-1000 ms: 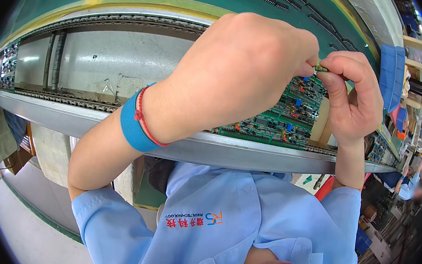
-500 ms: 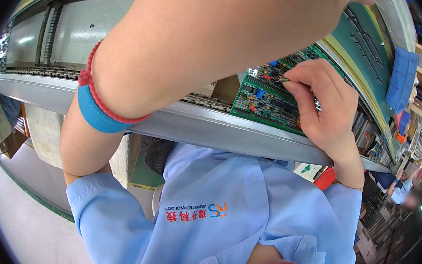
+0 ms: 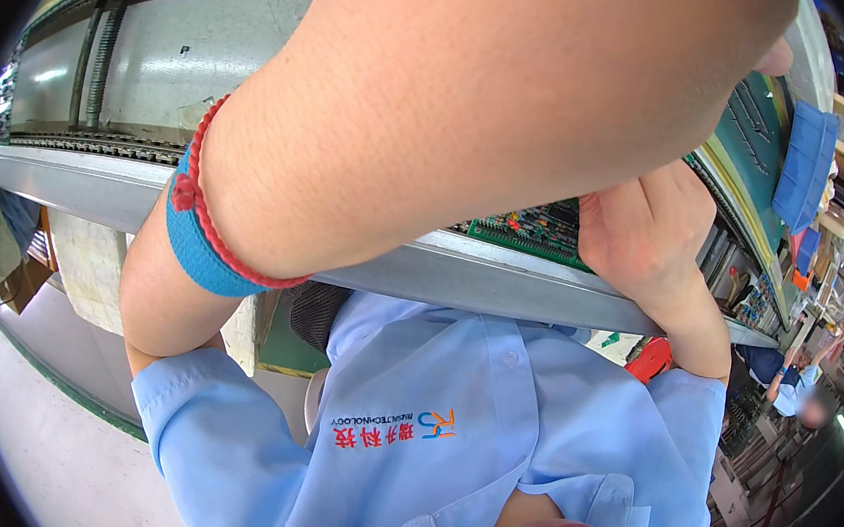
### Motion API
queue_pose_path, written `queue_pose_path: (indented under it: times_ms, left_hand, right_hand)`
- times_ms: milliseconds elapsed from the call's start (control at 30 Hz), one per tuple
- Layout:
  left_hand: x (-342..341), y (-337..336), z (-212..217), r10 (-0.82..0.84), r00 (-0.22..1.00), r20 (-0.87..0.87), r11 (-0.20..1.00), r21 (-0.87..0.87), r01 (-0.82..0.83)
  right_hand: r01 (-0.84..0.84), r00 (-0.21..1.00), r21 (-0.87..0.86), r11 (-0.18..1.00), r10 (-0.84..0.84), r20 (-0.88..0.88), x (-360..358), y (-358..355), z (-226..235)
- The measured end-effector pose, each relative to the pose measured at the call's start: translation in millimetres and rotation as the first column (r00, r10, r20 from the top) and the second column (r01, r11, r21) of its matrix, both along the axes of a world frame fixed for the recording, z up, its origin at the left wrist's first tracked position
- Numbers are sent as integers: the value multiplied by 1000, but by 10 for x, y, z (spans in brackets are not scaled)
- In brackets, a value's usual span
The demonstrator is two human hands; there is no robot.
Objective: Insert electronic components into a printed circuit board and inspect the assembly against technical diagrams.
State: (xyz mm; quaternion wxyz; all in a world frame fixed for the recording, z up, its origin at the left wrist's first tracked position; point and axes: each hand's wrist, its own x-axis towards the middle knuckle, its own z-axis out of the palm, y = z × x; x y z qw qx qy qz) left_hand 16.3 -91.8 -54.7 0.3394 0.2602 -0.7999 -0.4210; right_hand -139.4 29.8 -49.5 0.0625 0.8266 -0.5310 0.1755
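My left forearm crosses the upper middle of the view, a red cord bracelet [image 3: 192,193] and a blue band [image 3: 204,250] on it. Of my left hand [image 3: 778,57] only a small piece shows at the upper right, near the green mat; its fingers are hidden. My right hand [image 3: 651,231] is over the near right part of a green circuit board [image 3: 535,235] crowded with small components. Its fingers are curled in, the tips out of sight behind my left forearm, so what they hold cannot be made out.
A metal rail [image 3: 482,269] runs along the near side of the chain conveyor [image 3: 101,147]. A green mat [image 3: 753,117] with dark strips of parts lies far right, next to a blue bin [image 3: 805,162]. Another person [image 3: 794,391] is at work in the right background.
My left forearm has swung right and nearer, now covering much of the board. My right hand, earlier pinching a small part over the board, has its fingertips hidden now.
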Motion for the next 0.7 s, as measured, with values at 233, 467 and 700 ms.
queue_pose_path:
  times_ms: [233,467,700]
  left_hand:
    - [6,13,-19,5,1000,-13,1000,2,-5]
    - [32,18,-14,9,1000,-30,1000,8,-9]
    - [54,20,-14,13,999,-44,1000,13,-13]
  right_hand:
    - [70,987,-30,997,-73,-144,83,49,-2]
    - [27,987,-78,997,-39,-157,62,33,-13]
    - [-37,976,-109,993,12,-218,63,33,-12]
